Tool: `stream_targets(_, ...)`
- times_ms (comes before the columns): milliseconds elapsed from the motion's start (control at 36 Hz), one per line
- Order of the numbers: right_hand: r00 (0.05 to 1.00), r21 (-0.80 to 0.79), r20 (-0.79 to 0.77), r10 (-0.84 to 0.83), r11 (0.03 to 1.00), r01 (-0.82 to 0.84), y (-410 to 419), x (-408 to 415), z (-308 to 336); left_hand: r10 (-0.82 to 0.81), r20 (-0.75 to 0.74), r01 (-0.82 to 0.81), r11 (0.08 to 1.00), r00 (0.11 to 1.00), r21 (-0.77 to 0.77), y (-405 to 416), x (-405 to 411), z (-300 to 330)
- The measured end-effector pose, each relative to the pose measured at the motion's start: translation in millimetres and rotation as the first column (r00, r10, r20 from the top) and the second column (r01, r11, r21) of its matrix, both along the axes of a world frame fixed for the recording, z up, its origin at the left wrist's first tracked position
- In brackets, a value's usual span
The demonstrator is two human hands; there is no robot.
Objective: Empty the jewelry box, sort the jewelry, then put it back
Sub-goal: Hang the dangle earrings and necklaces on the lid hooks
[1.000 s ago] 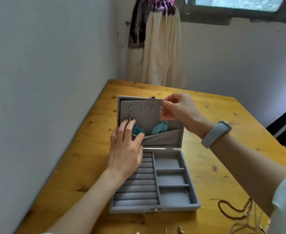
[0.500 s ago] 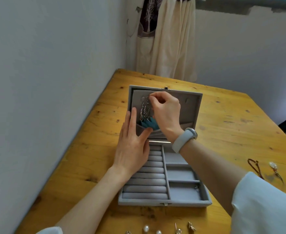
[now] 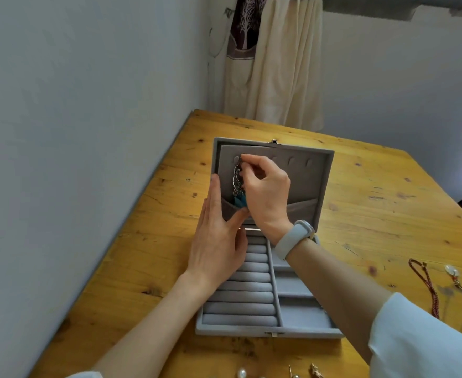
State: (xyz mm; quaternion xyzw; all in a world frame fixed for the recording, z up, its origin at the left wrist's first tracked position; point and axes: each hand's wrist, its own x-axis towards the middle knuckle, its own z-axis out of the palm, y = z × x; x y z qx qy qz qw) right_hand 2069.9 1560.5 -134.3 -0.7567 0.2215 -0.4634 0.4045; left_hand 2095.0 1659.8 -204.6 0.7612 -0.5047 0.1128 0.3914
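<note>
A grey velvet jewelry box (image 3: pixel 300 315) lies open on the wooden table, its lid (image 3: pixel 303 184) tilted back. My right hand (image 3: pixel 265 192) pinches the top of a dangling silver earring with a teal feather (image 3: pixel 238 184) against the left hooks of the lid panel. The feather end hangs into the lid's pocket. My left hand (image 3: pixel 218 241) rests flat on the box's left side, fingers along the lid edge and thumb pressing the pocket's rim. The ring rolls and the compartments in the base look bare.
A dark red beaded cord (image 3: pixel 426 285) and a pale pendant (image 3: pixel 452 272) lie on the table (image 3: pixel 374 203) at the right. Pearl and gold earrings (image 3: pixel 279 373) sit at the near edge. A wall runs along the left; a cloth hangs behind the table.
My right hand carried an earring from the lid's right side to its left hooks, beside the other one. My left hand stayed on the pocket. The camera tilted down and left.
</note>
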Motion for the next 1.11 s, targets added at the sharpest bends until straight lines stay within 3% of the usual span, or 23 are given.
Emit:
stream_targets(333, 0.975, 0.001, -0.133, 0.176, 0.984, -0.177, -6, -15, -14, 0.042, -0.001, -0.042, 0.997, 0.999, 0.064, 0, 1, 0)
stream_targets(500, 0.976, 0.101, -0.082, 0.199, 0.976, -0.191, -2, -19, -6, 0.039, 0.006, -0.04, 0.998, 0.999, 0.051, -1, 1, 0)
stream_targets(833, 0.939, 0.138, -0.159, 0.304, 0.949, -0.284, -8, -26, -10, 0.065, 0.036, -0.068, 0.994, 0.997, 0.081, -1, 1, 0)
stream_targets(889, 0.945, 0.082, -0.176, 0.276, 0.961, -0.265, -10, -32, -14, 0.075, 0.039, -0.078, 0.993, 0.996, 0.089, 0, 1, 0)
stream_targets(972, 0.949, -0.188, -0.295, 0.107, 0.968, -0.167, -20, -45, -28, 0.093, 0.062, -0.098, 0.991, 0.994, 0.095, -1, 0, 0)
stream_targets(1028, 0.898, -0.341, -0.439, -0.018, 0.928, -0.148, -27, -54, -32, 0.104, 0.073, -0.111, 0.989, 0.992, 0.099, -2, 0, 1)
stream_targets(1111, 0.791, -0.426, -0.608, -0.065, 0.867, -0.257, -28, -61, -31, 0.124, 0.065, -0.129, 0.988, 0.99, 0.09, -2, 0, 3)
